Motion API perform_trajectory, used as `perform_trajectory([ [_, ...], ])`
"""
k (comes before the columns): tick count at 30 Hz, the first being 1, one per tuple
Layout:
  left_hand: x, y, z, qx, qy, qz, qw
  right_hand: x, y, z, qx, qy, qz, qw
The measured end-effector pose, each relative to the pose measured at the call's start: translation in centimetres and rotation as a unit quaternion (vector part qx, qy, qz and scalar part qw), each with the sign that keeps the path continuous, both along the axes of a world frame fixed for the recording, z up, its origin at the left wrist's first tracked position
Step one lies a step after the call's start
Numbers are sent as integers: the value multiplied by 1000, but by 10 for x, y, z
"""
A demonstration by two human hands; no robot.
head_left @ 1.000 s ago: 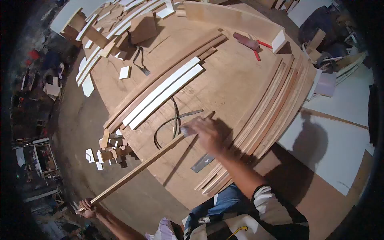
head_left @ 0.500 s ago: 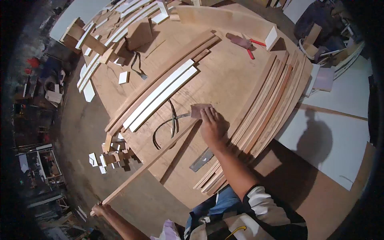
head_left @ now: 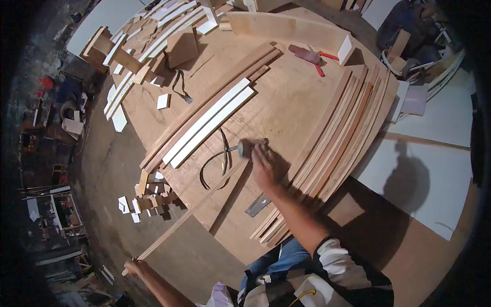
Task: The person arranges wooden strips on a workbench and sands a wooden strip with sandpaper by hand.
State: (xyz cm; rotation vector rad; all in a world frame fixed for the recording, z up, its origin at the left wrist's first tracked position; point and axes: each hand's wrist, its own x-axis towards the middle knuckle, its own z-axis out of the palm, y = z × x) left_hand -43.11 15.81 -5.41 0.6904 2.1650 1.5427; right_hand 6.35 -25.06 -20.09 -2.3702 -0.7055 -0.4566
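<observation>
The work on the strip point(head_left: 179, 223) seemed to be in progress: its near end was gripped in the left hand point(head_left: 134, 266), beyond the desk's point(head_left: 291, 97) left edge, while the right hand point(head_left: 262, 162) had its fingers closed on a sheet point(head_left: 246, 149) at the far end, above the desk's middle. The stack point(head_left: 335, 158) lay along the right edge, but I could not tell which pieces were finished. Compared with half a second earlier, the strip showed its layered side instead of a plainer face.

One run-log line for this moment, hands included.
left hand: gripping long thin pale wooden strip near one end | right hand: holding small brown-grey sheet at strip's other end
</observation>
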Motion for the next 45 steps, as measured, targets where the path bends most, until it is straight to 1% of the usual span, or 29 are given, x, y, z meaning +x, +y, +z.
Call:
perform_trajectory([
  [3,1,0,-1,-21,37,-7,999,17,6,24,-30,-20,-25,999],
  [4,6,-4,0,-40,63,-28,997,7,4,45,-46,52,-27,997],
  [5,16,-12,3,-57,90,-48,993,-3,7,57,-96,126,28,987],
  [8,26,-28,11,20,-35,30,999,-45,23,7,3,-19,48,999],
  [12,78,-81,74,186,-153,-48,969,-39,26,18,40,41,65,996],
  [14,45,-69,73,231,-183,-63,953,-30,28,25,52,94,95,990],
  [15,-7,-37,48,292,-313,-241,871,-28,28,29,54,92,100,989],
  [17,-27,-37,57,340,-421,-403,738,-32,29,34,41,41,77,995],
  [19,47,-91,108,357,-400,-517,667,-59,33,41,85,62,72,992],
  [21,69,-100,125,384,-389,-481,685,-91,37,57,129,56,154,978],
  [22,75,-102,132,400,-373,-509,665,-100,33,90,79,63,162,982],
  [23,81,-107,139,415,-355,-535,645,-92,36,91,80,58,165,981],
  [25,110,-135,166,415,-363,-493,673,-65,41,79,145,291,106,940],
  [26,114,-142,173,401,-354,-483,694,-57,35,73,40,148,83,985],
  [27,118,-150,181,385,-343,-473,715,-68,41,71,41,148,85,984],
  [29,126,-160,190,369,-319,-464,739,-96,63,76,153,96,145,973],
  [30,124,-157,185,386,-316,-474,726,-122,59,125,138,92,161,973],
  [31,124,-154,182,404,-313,-483,711,-136,61,128,176,47,187,965],
  [32,126,-155,181,435,-371,-519,635,-133,59,133,177,49,206,961],
  [33,130,-162,185,437,-369,-516,637,-126,53,137,176,55,225,957],
  [35,141,-177,196,449,-415,-515,601,-116,53,123,139,78,102,982],
  [36,143,-179,199,463,-373,-541,595,-119,58,127,130,72,86,985],
  [38,151,-189,208,470,-368,-543,591,-151,65,152,158,35,134,978],
  [39,154,-196,212,472,-360,-545,592,-167,62,169,183,6,181,966],
  [40,158,-205,218,458,-323,-505,657,-174,54,194,177,3,207,962],
  [41,160,-211,221,459,-322,-501,659,-166,52,190,177,3,211,961],
  [43,169,-219,229,470,-329,-501,648,-136,48,171,246,164,200,934],
  [44,178,-231,238,480,-315,-479,664,-133,46,160,194,31,123,973],
  [45,180,-235,242,482,-312,-477,666,-138,47,163,196,33,127,972],
])
